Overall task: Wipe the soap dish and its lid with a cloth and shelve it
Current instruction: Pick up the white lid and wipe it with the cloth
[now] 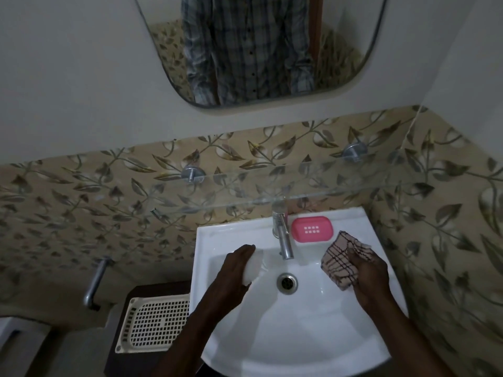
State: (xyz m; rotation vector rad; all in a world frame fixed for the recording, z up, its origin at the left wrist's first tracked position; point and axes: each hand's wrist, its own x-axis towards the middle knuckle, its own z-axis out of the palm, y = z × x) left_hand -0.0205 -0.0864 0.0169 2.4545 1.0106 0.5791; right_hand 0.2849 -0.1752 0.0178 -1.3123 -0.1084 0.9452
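Note:
A pink soap dish with drain holes sits on the back rim of the white sink, just right of the tap. My left hand holds a white translucent lid over the left side of the basin. My right hand grips a checked beige cloth over the right rim of the sink, a little in front of the pink dish. A glass shelf on two metal brackets runs along the tiled wall above the sink, with nothing on it.
A cream plastic basket lies on a dark stand left of the sink. A metal pipe tap sticks out of the wall at the left. A mirror hangs above. The drain lies mid-basin.

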